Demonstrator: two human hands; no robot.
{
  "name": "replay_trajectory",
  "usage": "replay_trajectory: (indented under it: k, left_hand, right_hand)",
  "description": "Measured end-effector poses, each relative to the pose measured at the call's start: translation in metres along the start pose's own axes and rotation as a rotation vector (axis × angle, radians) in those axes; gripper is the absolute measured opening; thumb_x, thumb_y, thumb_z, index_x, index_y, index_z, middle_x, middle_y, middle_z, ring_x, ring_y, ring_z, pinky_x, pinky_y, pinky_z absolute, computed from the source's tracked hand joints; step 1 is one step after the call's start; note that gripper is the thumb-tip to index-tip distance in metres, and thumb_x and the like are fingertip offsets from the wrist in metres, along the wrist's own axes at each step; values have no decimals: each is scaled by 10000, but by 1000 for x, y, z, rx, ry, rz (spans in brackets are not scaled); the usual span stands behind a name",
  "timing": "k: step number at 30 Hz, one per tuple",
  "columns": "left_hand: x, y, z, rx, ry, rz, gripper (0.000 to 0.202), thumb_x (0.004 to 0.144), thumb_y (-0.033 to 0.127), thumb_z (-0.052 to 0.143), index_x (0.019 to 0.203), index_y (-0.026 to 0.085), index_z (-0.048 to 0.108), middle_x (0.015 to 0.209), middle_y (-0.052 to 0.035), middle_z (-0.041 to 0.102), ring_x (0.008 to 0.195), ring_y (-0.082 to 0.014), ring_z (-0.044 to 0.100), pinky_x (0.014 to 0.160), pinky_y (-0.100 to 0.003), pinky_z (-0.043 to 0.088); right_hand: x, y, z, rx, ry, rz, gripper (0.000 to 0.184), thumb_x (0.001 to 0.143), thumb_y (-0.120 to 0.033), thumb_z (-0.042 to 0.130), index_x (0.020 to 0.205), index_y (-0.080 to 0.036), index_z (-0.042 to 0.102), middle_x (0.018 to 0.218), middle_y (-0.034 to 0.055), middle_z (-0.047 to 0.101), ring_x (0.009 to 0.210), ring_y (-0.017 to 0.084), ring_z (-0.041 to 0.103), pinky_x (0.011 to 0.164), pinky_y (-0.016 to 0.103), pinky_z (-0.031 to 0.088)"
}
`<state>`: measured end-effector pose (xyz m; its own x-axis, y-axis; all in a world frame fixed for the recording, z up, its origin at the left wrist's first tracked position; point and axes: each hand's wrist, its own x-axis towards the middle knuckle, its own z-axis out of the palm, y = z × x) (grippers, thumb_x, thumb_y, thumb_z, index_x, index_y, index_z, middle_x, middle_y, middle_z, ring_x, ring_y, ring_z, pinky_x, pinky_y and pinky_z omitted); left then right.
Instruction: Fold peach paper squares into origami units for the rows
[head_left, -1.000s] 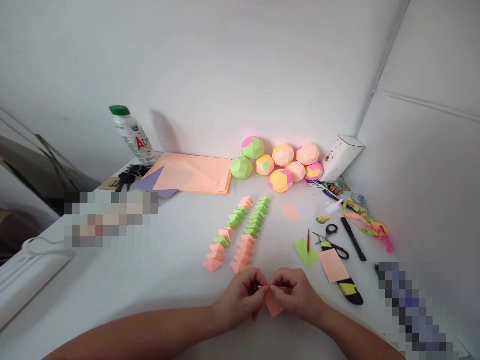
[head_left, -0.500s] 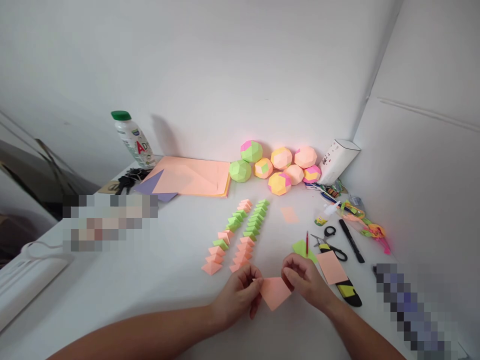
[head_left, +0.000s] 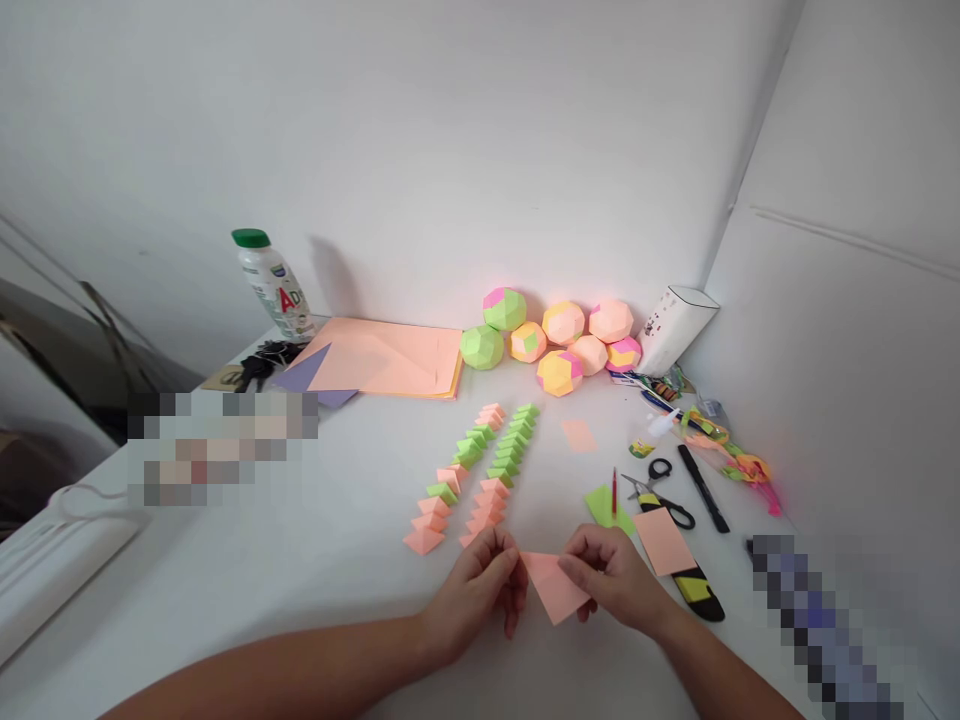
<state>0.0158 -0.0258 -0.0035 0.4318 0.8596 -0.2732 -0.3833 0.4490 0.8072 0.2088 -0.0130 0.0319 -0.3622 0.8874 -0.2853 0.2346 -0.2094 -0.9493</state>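
Both my hands pinch a small salmon-pink paper square (head_left: 555, 588) just above the white table (head_left: 300, 560). My left hand (head_left: 480, 590) grips its left corner with curled fingers. My right hand (head_left: 611, 578) holds its right edge. Just beyond my hands lie two rows of folded paper pieces (head_left: 480, 470), pink near me and green farther off.
Several paper balls (head_left: 559, 340) sit at the back wall, beside a white box (head_left: 679, 325). Flat pink sheets (head_left: 382, 358) and a bottle (head_left: 274, 285) lie back left. Scissors (head_left: 660, 490), a black pen (head_left: 703, 488), pink (head_left: 664, 540) and green (head_left: 604, 503) notes are at the right.
The paper was folded small between my touching fingertips. My hands have drawn apart and it is now opened out into a flat square.
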Motion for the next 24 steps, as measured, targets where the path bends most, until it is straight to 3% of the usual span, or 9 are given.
replay_trajectory:
  k: [5, 10, 18, 24]
  left_hand:
    - [-1, 5, 3, 29, -63, 24, 367, 783, 503, 607, 814, 209, 390, 654, 26, 611, 536, -128, 596, 406, -211, 446]
    - [1, 0, 1, 82, -121, 41, 395, 764, 510, 632, 847, 207, 392, 627, 38, 607, 492, -102, 572, 424, -202, 437]
    - [-1, -6, -2, 145, -111, 38, 412, 765, 544, 608, 888, 206, 407, 593, 64, 535, 442, -91, 531, 438, -218, 422]
    - [-4, -9, -8, 306, -43, 188, 340, 812, 490, 578, 944, 195, 473, 660, 46, 470, 596, -107, 507, 582, -242, 439]
  right_hand:
    - [0, 1, 4, 60, -5, -10, 363, 778, -487, 631, 710, -151, 510, 526, -21, 580, 408, 97, 548, 391, 197, 406]
    - [3, 4, 5, 113, -77, 47, 360, 760, -484, 653, 771, -144, 536, 574, -8, 606, 474, 117, 574, 419, 205, 406]
    - [9, 5, -3, 218, -66, 111, 312, 695, -399, 748, 701, -123, 602, 618, -23, 560, 553, 90, 519, 527, 213, 408]
    - [10, 16, 0, 280, -95, 86, 426, 622, -332, 809, 964, -145, 636, 649, -47, 535, 525, 80, 519, 497, 216, 433]
